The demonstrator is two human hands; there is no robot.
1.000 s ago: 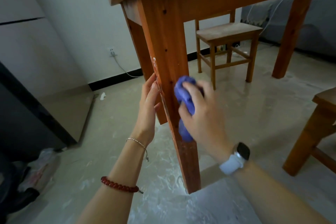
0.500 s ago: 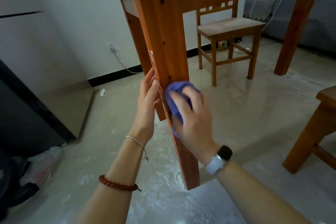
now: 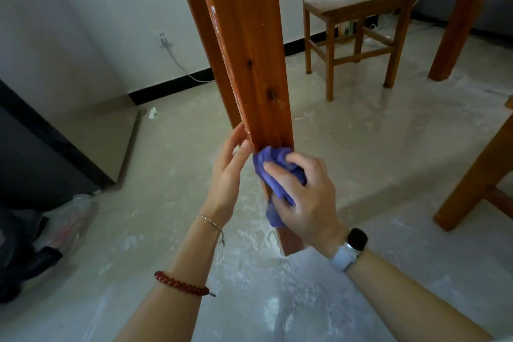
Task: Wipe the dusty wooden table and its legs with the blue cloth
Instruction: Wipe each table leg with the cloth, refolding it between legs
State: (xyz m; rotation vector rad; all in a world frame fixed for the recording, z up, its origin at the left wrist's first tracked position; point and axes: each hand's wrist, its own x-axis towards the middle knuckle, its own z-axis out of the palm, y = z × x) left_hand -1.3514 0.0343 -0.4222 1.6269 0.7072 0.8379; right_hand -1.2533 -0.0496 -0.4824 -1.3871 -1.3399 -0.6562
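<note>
Head camera looks forward and down, low and close to a table leg, floor beyond

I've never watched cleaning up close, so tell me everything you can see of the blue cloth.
The blue cloth is soft violet-blue fabric, crumpled into a bunch rather than spread flat. The right hand grips it with curled fingers and presses it against the lower part of the wooden table leg. One end hangs out below the hand.

Bunched blue cloth, gripped by right hand, pressed vs. lower front face of near table leg. Leg: reddish-brown wood w/ dark knots, upright on floor, pale scuffs along left edge. Another table leg stands far right.
</note>
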